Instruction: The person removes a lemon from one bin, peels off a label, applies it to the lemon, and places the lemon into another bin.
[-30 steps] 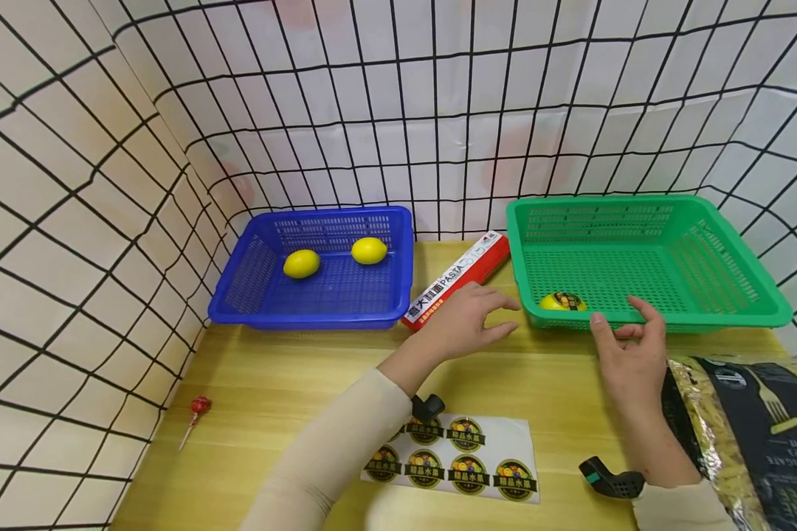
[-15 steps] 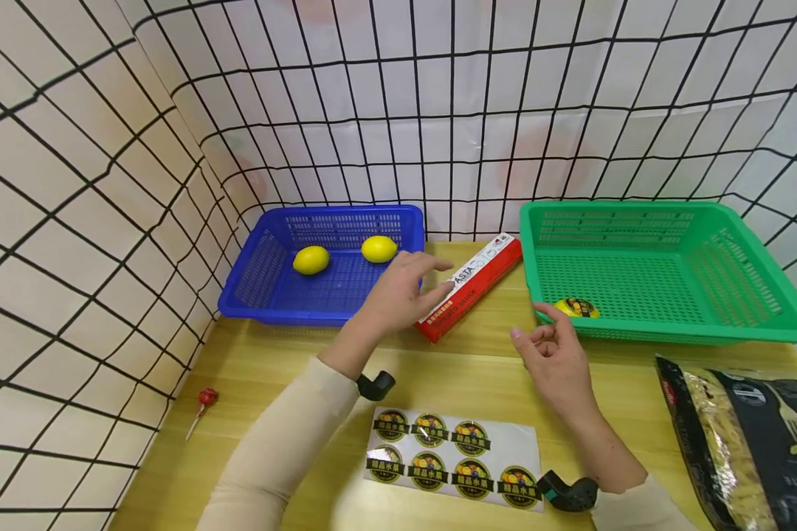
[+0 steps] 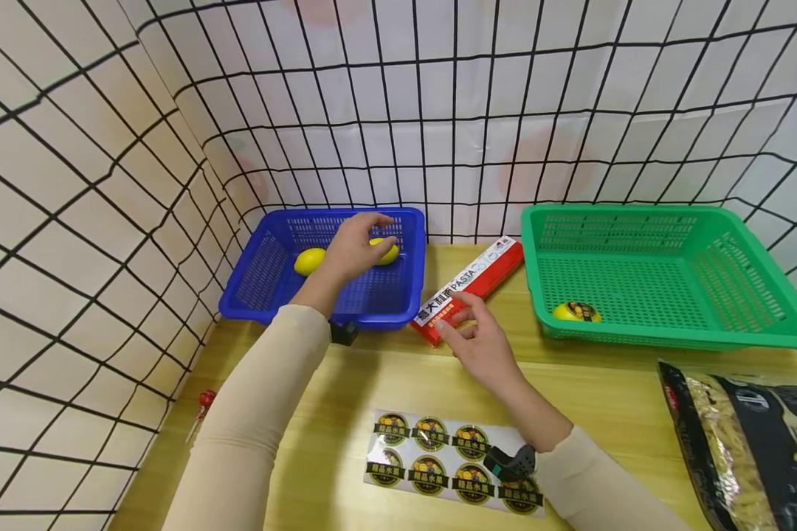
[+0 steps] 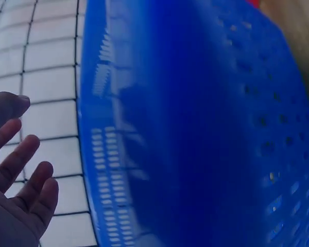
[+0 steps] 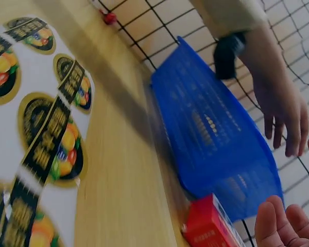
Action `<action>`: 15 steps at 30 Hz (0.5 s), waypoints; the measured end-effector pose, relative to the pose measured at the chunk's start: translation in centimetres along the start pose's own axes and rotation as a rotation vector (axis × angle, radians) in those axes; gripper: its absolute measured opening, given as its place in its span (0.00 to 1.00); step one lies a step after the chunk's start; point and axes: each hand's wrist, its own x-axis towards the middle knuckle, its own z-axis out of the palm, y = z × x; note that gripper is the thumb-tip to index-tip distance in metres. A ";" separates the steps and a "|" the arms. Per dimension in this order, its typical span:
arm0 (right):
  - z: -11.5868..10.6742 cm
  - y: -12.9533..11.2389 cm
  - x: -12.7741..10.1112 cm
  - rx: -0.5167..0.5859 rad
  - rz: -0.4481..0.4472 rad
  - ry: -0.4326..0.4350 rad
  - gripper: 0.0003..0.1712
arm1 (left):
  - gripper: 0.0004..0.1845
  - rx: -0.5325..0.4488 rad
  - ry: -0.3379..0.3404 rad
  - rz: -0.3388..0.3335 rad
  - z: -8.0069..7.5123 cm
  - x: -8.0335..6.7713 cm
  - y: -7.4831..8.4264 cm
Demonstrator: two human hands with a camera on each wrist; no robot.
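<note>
Over the blue basket, my left hand hangs with loosely bent fingers and nothing in its grasp. Two lemons lie in that basket: one lemon left of the hand, the other lemon partly hidden behind its fingers. My right hand hovers beside the near end of a red and white pasta box, fingers relaxed, holding nothing. A lemon with a black round sticker lies at the near left corner of the green basket. The left wrist view shows the left hand with spread fingers.
A sheet of round fruit stickers lies on the wooden table, partly under the right wrist. A pasta bag lies at the right. A lollipop sits at the left, partly behind the left sleeve. Black wire grid stands behind.
My left hand has moved left from the pasta box to above the blue basket. My right hand has moved left, away from the green basket to beside the pasta box.
</note>
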 end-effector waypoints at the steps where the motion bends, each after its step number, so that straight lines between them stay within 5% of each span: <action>1: 0.4 -0.1 0.3 -0.005 -0.007 -0.006 0.33 | 0.24 -0.003 -0.007 -0.018 0.0 0.3 -0.2; 9: 3.3 -1.0 2.4 -0.033 -0.039 -0.037 0.35 | 0.27 0.028 -0.078 -0.132 0.6 2.4 -1.5; 15: 4.5 -1.4 4.1 -0.001 -0.029 -0.029 0.32 | 0.26 -0.029 -0.098 -0.136 0.0 3.4 -1.0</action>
